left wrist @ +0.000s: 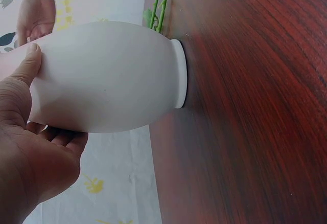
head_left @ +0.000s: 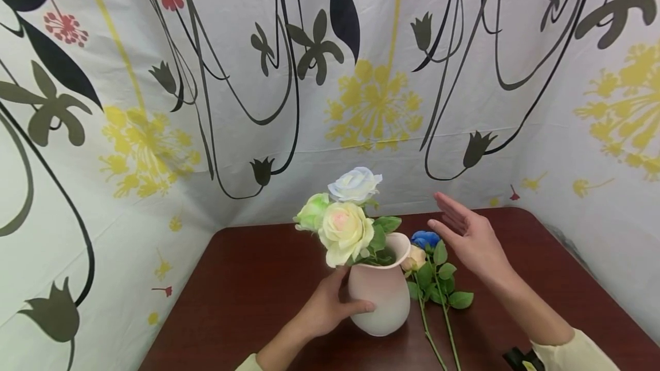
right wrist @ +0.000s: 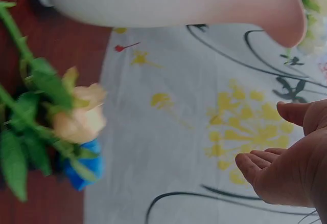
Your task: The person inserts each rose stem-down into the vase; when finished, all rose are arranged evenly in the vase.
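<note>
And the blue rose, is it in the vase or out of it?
Out: the blue rose lies on the table, beside the vase.

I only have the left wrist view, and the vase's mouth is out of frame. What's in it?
Observer: A white flower, a cream flower and a green flower show at the mouth of the vase.
Operator: What's on the stems beyond it?
Observer: A blue flower and a peach flower.
Operator: I see only part of the right hand. Holding anything?
Observer: No, it's empty.
</note>
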### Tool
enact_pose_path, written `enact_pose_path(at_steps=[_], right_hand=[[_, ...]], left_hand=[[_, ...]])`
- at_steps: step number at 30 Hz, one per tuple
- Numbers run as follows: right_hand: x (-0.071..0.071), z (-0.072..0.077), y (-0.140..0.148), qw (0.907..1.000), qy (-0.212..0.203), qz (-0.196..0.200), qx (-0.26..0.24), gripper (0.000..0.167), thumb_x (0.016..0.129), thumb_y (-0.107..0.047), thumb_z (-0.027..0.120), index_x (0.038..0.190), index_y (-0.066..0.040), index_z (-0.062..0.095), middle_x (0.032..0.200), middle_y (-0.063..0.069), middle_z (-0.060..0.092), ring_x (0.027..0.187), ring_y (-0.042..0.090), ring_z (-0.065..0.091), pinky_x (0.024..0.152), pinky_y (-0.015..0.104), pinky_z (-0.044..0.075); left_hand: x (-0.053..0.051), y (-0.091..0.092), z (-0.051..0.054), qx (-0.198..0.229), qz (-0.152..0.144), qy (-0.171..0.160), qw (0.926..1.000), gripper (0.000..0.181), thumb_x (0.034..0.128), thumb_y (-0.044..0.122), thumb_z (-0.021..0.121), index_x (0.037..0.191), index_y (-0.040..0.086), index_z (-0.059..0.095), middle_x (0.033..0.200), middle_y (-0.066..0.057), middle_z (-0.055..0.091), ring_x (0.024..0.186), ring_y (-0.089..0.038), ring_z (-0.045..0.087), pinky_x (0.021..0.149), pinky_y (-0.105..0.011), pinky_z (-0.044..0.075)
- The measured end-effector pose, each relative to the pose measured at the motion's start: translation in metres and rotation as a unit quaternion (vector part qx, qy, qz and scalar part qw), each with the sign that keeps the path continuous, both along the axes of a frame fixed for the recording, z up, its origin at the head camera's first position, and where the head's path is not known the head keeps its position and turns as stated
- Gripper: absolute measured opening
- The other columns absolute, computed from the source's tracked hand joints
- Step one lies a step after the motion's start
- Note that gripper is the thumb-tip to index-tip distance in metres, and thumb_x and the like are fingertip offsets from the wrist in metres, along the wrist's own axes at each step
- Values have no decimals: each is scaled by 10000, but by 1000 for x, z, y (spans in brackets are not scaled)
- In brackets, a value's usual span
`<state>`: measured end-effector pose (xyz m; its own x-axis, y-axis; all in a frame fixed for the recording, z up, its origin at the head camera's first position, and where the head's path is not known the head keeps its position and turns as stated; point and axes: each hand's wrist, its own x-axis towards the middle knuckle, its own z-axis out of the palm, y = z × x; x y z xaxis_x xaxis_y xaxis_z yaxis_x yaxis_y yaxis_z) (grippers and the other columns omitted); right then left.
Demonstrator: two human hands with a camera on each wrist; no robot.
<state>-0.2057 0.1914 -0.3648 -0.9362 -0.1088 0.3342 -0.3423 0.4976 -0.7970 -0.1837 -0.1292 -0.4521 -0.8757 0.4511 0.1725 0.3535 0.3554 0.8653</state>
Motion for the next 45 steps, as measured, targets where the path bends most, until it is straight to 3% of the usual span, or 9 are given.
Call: enact_pose_path(at_steps=[2,9,11,15,19,26,37,45], right_hand=[[0,-7,5,9999,-121,-30,52,710,1079,-363,659,1669,-126,343,1656,163,410,1473,390,454,1079,496,455],[-1,-43,21,9987,-339,-282,270,647,1072,-347,675,1594,-28,464,1538,239,535,1382,423,547,920,174,540],[0,-53,24,9980,-480,-324,247,633,1065,-354,685,1564,-10,502,1502,244,568,1352,421,576,905,206,564],[2,-72,29,9957,-797,-343,329,610,1047,-345,714,1519,7,555,1456,249,606,1297,432,619,916,434,604],[4,-86,32,9932,-861,-373,695,506,1020,-264,754,1443,-9,644,1398,239,654,1236,432,656,856,464,617],[6,-99,32,9882,-864,-408,1195,466,963,-237,818,1351,-2,712,1289,261,705,1153,450,683,781,494,603],[1,-115,26,9745,-1533,-288,1613,636,874,-241,899,1369,75,655,1244,262,718,1098,410,710,845,565,589],[1,-123,20,9718,-1358,-338,1897,607,832,-229,925,1304,77,698,1171,243,746,1057,402,723,852,595,575]], left_hand=[[0,0,0,11,-2,-22,10000,878,912,478,846,1630,262,389,1545,41,528,1372,-144,526,1128,-413,449],[-1,-1,0,28,-11,-98,9999,886,919,463,843,1642,279,365,1572,40,503,1401,-154,502,1142,-447,433],[-1,-1,1,21,-10,-96,10000,885,920,461,843,1642,272,367,1574,32,503,1404,-160,501,1142,-450,435],[0,0,1,2,6,-87,10000,879,918,461,845,1636,260,380,1566,24,512,1396,-163,509,1140,-450,438],[0,0,1,-19,26,-80,10000,875,916,462,847,1631,252,389,1555,22,522,1385,-162,518,1134,-447,443],[0,0,0,-22,41,-81,10000,872,915,467,846,1627,239,396,1546,16,531,1373,-167,531,1115,-433,462],[-1,0,0,-78,62,6,10000,883,910,480,846,1630,237,396,1551,11,530,1388,-170,517,1126,-446,453],[-1,1,-1,-65,53,-18,10000,882,909,483,846,1629,253,392,1550,20,528,1393,-166,511,1133,-455,445]])
